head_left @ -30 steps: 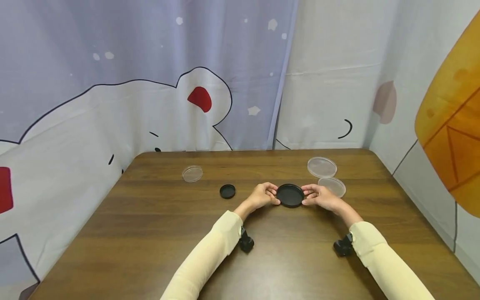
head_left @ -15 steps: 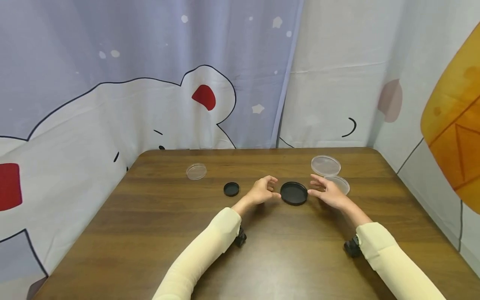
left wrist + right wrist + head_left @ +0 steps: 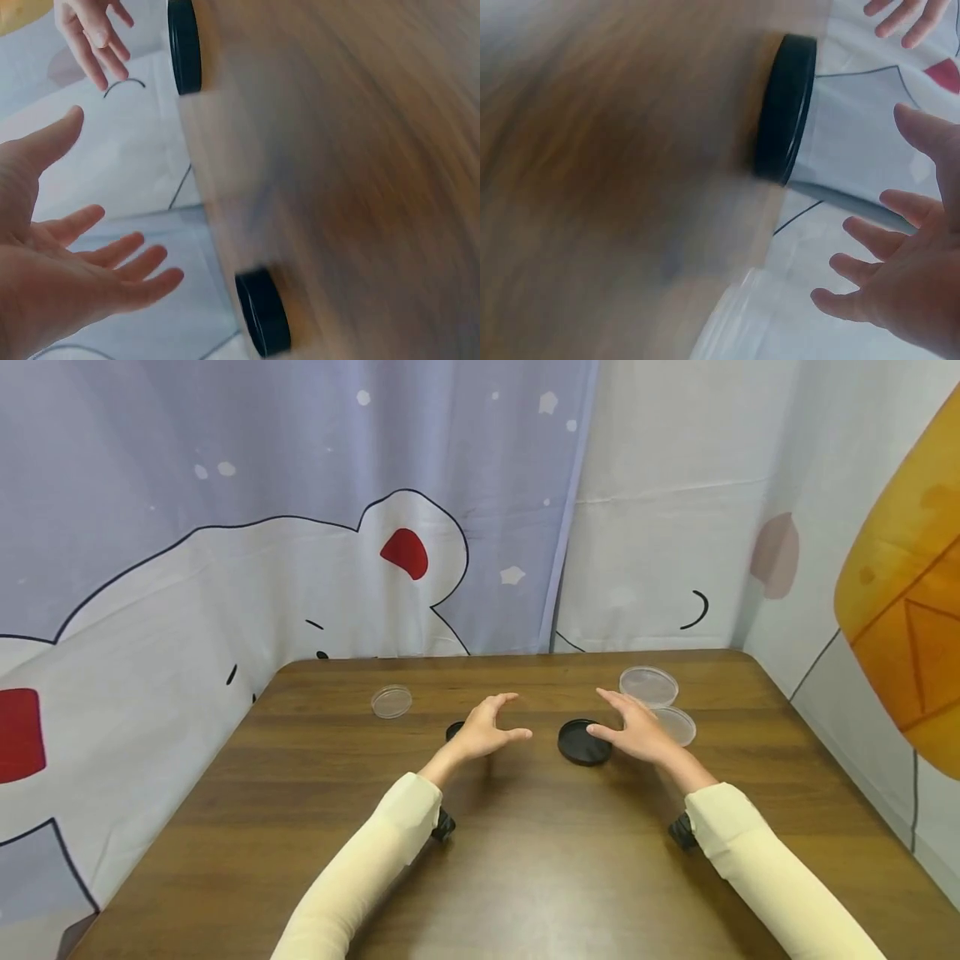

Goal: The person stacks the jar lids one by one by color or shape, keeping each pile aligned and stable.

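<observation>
a: how are the two hands posed?

b: the left hand (image 3: 480,733) is raised above the wooden table (image 3: 547,860), its fingers spread and slightly bent, the thumb set well apart from them. the right hand (image 3: 637,732) roughly mirrors it: fingers spread, thumb aimed inward, palm facing the other palm. both forearms, in pale yellow sleeves (image 3: 375,860), slant inward from the near edge of the view.

a: and the large black dish (image 3: 576,746), where does it lie?

b: on the table between the hands, nearer the right one. in the head view the right thumb overlaps its edge; the right wrist view shows a gap between hand and dish.

a: which way does it point?

b: its hollow side faces up and its base lies flat. the outline is round, equal in every direction across the table, with its central axis upright.

a: what surrounds it?

b: the small black dish (image 3: 264,311), also flat, is partly hidden behind the left hand in the head view. one clear dish (image 3: 392,702) lies at far left; two clear discs (image 3: 648,686) lie close together beyond the right hand.
</observation>
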